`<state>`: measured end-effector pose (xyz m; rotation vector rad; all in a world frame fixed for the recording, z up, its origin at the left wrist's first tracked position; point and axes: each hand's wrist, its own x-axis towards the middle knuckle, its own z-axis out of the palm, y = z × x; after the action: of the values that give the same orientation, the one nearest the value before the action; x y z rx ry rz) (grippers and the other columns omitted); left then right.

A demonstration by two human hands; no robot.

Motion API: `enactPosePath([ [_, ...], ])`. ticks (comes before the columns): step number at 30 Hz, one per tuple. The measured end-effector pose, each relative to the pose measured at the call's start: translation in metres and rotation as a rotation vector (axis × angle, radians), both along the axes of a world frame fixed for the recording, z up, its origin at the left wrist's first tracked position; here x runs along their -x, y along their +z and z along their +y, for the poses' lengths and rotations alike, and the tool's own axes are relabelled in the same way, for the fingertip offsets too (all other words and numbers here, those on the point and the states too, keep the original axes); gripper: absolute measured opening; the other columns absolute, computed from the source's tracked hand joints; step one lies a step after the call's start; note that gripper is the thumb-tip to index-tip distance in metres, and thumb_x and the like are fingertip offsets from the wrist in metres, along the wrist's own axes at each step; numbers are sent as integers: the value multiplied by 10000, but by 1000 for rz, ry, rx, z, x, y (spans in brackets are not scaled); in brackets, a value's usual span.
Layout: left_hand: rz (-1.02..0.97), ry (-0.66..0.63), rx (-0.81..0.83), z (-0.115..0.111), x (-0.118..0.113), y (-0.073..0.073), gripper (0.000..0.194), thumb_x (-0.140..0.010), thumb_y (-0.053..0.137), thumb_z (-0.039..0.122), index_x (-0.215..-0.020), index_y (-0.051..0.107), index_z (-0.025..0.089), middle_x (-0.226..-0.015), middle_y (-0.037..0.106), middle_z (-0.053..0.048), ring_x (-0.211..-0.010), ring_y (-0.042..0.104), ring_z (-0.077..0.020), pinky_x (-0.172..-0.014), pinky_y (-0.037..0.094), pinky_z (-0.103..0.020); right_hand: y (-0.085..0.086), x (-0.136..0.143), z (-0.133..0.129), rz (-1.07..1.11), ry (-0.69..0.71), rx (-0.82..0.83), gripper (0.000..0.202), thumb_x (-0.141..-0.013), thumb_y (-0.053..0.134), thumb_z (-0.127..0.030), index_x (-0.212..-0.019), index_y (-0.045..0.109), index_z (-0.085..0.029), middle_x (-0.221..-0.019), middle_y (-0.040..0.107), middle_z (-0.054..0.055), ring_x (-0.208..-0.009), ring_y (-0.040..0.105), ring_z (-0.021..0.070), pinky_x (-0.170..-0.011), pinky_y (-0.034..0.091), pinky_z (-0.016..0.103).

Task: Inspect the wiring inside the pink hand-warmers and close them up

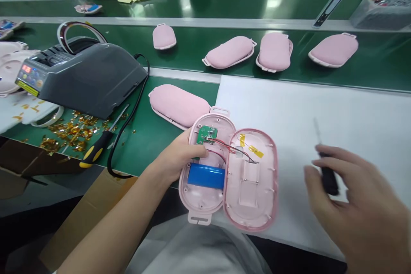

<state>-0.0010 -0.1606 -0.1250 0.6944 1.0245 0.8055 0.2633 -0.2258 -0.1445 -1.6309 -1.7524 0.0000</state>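
My left hand (184, 154) grips the left half of an opened pink plastic casing (201, 199), thumb over its inner face. Inside that half sit a green circuit board (206, 134) and a blue battery (206, 176). Red and black wires cross to the other half, a pink shell (250, 216) lying open beside it with strips of amber tape (256, 151). To the right, over a white sheet (289, 111), my right hand (349, 192) holds a small screwdriver (328, 177) between thumb and fingers, its thin shaft pointing away and blurred. A closed pink case (180, 105) lies just behind the casing.
A grey tape dispenser (93, 72) stands at left, its black cable (128, 120) looping past a yellow-and-black screwdriver (98, 150) and amber tape scraps (75, 130). Several pink cases (229, 52) line the green bench behind. A clear bin (382, 13) stands at far right.
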Motion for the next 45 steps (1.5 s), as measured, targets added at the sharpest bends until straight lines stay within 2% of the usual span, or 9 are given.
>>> enactPosePath([
  [6,72,26,-62,-13,-1,12,469,-620,649,69,-1072,591,179,-911,724,-50,-776,662,-200,-625,529,-274,-12,5,-10,-130,-57,-7,305,-906,475,-382,-1049,630,-162,-1163,608,176,-1120,546,335,-936,423,517],
  [10,85,145,-98,-28,-5,19,426,-665,669,115,-1073,582,199,-889,721,-31,-730,662,-183,-641,533,-282,-3,47,-28,164,17,341,482,-844,545,-488,-1240,559,-212,-1010,677,88,-901,624,265,-766,521,391],
  [12,118,212,-131,-32,-7,23,420,-678,681,157,-1083,582,207,-907,717,-25,-745,664,-184,-676,540,-290,5,68,-30,378,-20,469,404,-858,533,-436,-1210,576,-244,-987,692,50,-831,642,225,-692,529,319],
  [17,315,280,-334,-34,-15,37,447,-708,667,210,-1148,585,196,-1000,698,-50,-975,648,-242,-845,524,-324,29,103,-22,450,-120,209,242,-839,525,-388,-989,618,-223,-829,645,54,-727,567,214,-679,468,334],
  [25,686,408,-702,-26,-18,29,664,-763,517,98,-1386,379,285,-1310,573,-43,-1157,574,-201,-953,489,-320,29,123,-3,1084,179,505,402,-859,527,-520,-1144,407,-263,-1017,613,30,-894,613,186,-802,498,336],
  [29,944,326,-933,-24,-6,31,607,-777,414,28,-1315,499,296,-1281,551,-46,-1099,582,-183,-877,516,-291,21,123,-8,1076,267,386,380,-888,500,-517,-1156,381,-275,-1103,586,51,-979,586,189,-863,469,354],
  [35,1140,207,-929,-24,-5,44,493,-760,403,16,-1151,648,188,-1271,523,-119,-1081,571,-254,-889,507,-387,10,128,-17,1002,393,217,293,-927,427,-468,-1171,396,-308,-1229,488,63,-1141,506,237,-939,421,457],
  [39,1092,155,-960,-23,-5,49,354,-794,404,44,-984,677,165,-1222,547,-116,-1048,574,-249,-871,507,-367,13,131,-11,1021,354,231,286,-928,417,-450,-1169,386,-299,-1240,478,66,-1156,494,233,-958,400,459],
  [45,996,38,-897,-22,0,53,415,-777,385,42,-1103,588,200,-1257,514,-92,-879,608,-193,-733,518,-312,19,134,0,1179,271,375,340,-924,392,-492,-1180,353,-273,-1210,531,67,-1120,555,216,-961,430,415],
])
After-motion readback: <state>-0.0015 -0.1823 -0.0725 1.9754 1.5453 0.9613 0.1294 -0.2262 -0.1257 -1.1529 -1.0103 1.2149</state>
